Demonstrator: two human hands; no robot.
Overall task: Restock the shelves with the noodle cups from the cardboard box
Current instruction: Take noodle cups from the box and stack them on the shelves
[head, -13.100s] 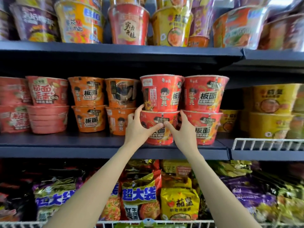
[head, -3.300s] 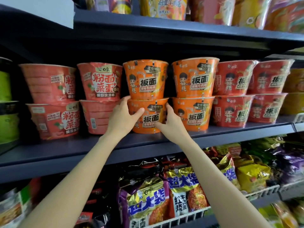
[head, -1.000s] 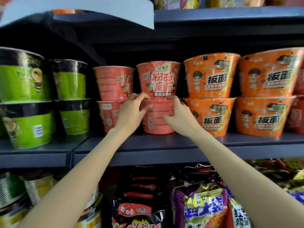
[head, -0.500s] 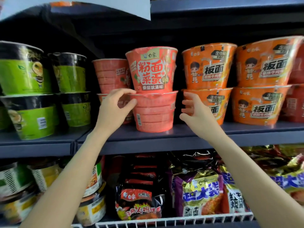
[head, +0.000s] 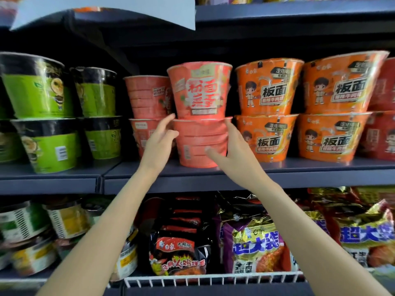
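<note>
— While both hands are up at the middle shelf [head: 192, 178], what am I looking at?

— I have the left hand [head: 159, 146] at the left side of the lower pink cup [head: 199, 144], fingers straight and spread, tips near its rim. The right hand [head: 233, 150] cups the right wall, fingers loosely bent round it, thumb reaching across the front. I judge it a light steadying touch; motion blur stops me telling how firm it is.

— Where's the stock itself?

— That cup stands near the shelf's front edge with an upper pink cup [head: 199, 90] stacked on its lid. A second pink stack sits just left and farther back, orange cups [head: 267, 112] just right, green cups [head: 42, 112] far left. I see no cardboard box.

— What worries you?

— The upper cup only rests on the lid. If I turn or slide the lower one quickly, it could tip forward off the shelf. Squeezing could also dent the thin wall.
</note>
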